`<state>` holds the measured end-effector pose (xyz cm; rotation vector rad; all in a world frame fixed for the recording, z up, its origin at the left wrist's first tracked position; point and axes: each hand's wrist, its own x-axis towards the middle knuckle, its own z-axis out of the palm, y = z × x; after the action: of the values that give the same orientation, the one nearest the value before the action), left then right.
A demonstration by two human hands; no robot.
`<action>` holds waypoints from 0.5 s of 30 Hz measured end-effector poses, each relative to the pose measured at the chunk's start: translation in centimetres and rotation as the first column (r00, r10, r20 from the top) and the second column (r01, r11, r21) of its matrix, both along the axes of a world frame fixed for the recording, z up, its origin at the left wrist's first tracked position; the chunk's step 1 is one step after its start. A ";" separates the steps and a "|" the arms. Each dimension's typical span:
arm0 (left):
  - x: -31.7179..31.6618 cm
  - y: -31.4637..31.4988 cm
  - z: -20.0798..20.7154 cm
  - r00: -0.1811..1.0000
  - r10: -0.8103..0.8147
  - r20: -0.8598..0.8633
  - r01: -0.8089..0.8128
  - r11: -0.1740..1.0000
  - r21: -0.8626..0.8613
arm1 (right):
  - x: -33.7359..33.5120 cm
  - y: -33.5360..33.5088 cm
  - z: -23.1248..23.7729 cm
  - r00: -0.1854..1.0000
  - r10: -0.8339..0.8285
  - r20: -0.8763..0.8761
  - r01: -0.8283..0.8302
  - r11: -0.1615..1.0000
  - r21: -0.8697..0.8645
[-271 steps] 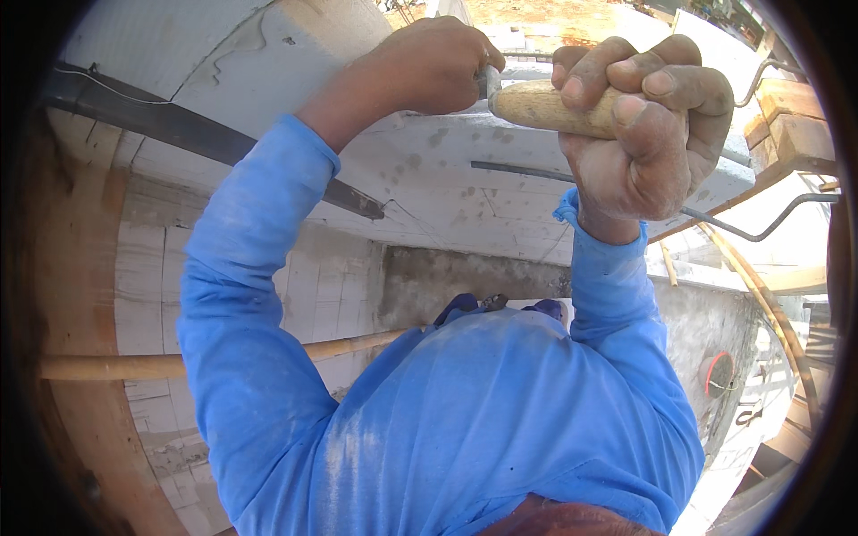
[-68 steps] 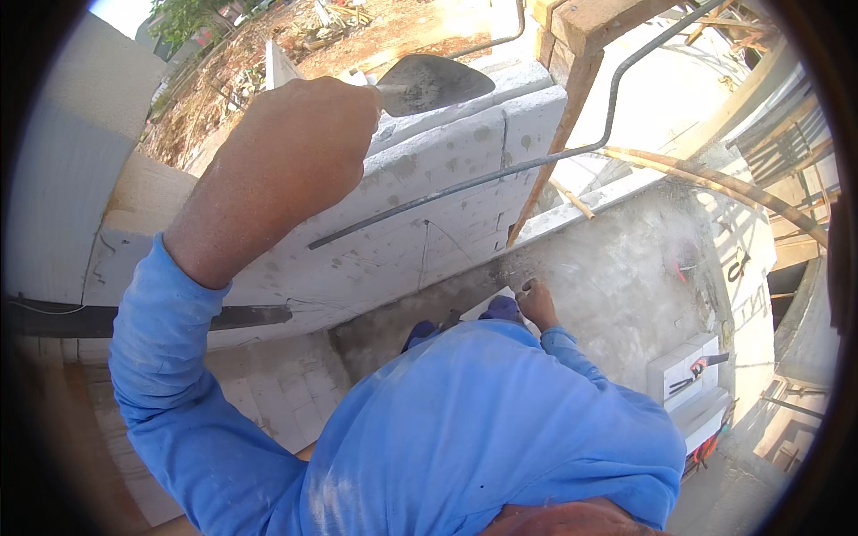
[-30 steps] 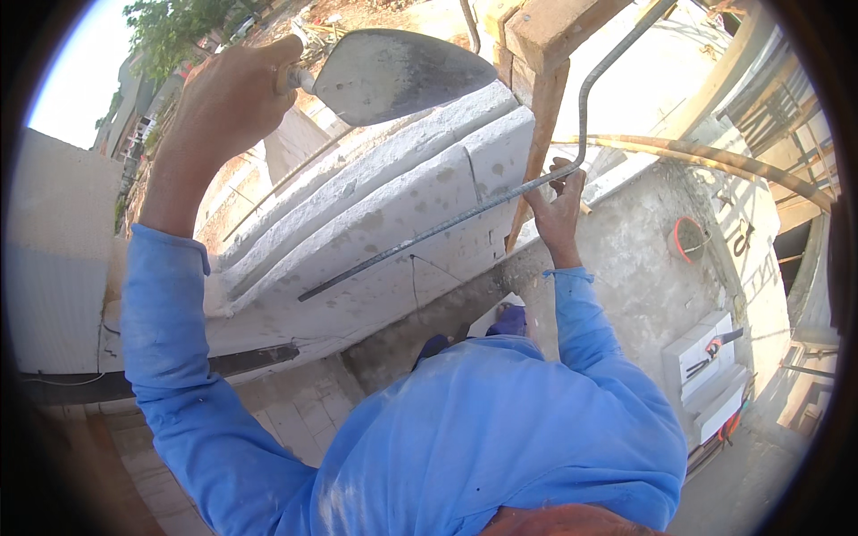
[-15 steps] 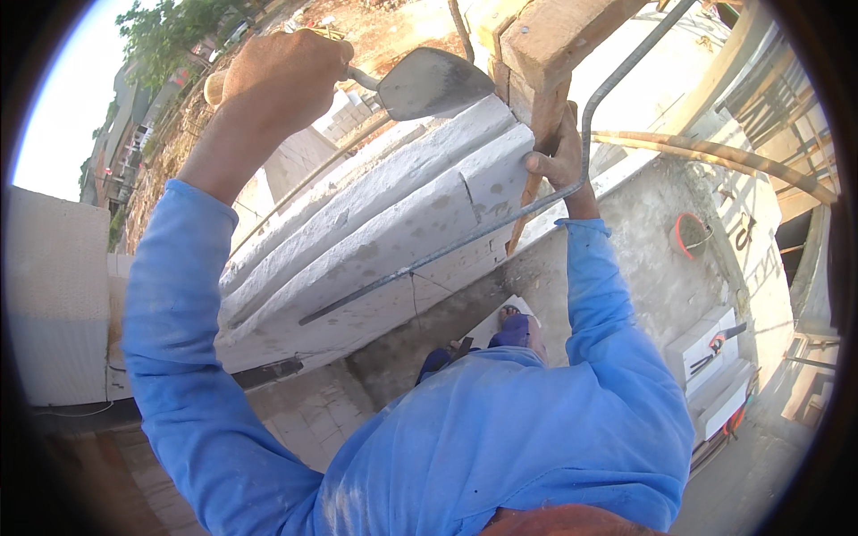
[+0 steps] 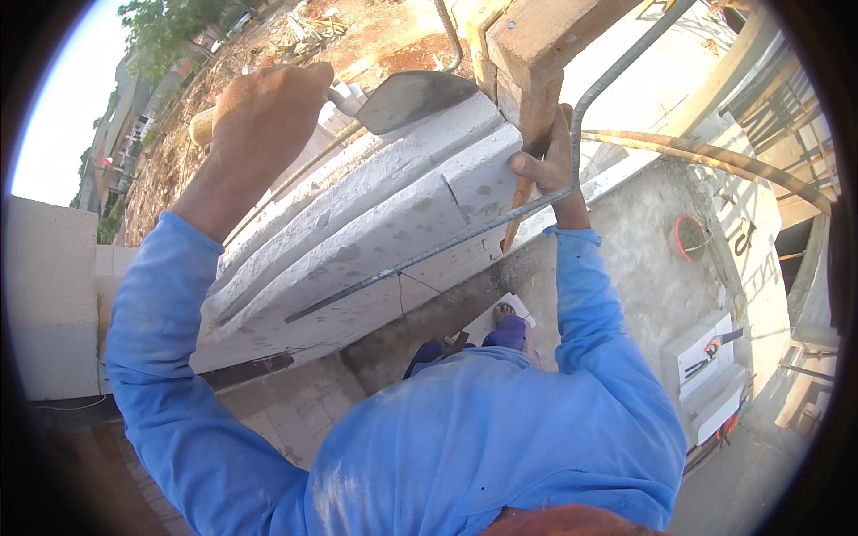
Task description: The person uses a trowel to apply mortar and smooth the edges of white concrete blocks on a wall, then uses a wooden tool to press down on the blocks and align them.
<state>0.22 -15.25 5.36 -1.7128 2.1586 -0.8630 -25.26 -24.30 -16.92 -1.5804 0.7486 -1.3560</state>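
My left hand (image 5: 268, 107) is closed round the wooden handle (image 5: 203, 127) of a trowel. The trowel's grey, leaf-shaped blade (image 5: 416, 100) is over the top of a white block wall (image 5: 366, 219), close to its far right end. Whether the blade touches the wall cannot be made out. At that end my right hand (image 5: 559, 170) grips an upright timber post (image 5: 536, 112), thumb beside the block and fingers partly hidden behind the wood. A bent steel bar (image 5: 465, 230) slants along the wall's near face and rises past my right wrist.
A thick timber (image 5: 550, 36) juts out above the post. To the right are a curved hose-like length (image 5: 715, 154), a red-rimmed bucket (image 5: 690, 239) and white blocks (image 5: 706, 357) bearing a hand tool (image 5: 712, 348). My foot (image 5: 503, 313) stands on a pale slab below.
My left hand has come down with the trowel, bringing the blade lower over the wall top. My right hand keeps its place on the post. The whole view has shifted slightly.
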 end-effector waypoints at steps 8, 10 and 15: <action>-1.2 2.6 3.5 0.935 0.231 -0.271 -0.251 0.967 -0.044 | 0.1 -1.4 -2.0 0.994 0.084 0.070 -0.083 0.996 -0.022; -0.5 3.4 3.5 0.834 0.307 -0.459 -0.256 0.951 0.172 | 0.3 -1.3 -1.9 0.994 0.088 0.060 -0.086 0.996 -0.034; 0.3 5.1 3.6 0.730 0.381 -0.568 -0.175 0.907 0.383 | -0.1 0.2 -0.2 0.998 -0.027 -0.049 0.024 0.997 -0.067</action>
<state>0.51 -10.10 8.98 -2.2950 2.1286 0.1814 -25.36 -24.15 -17.14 -1.6670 0.7629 -1.3766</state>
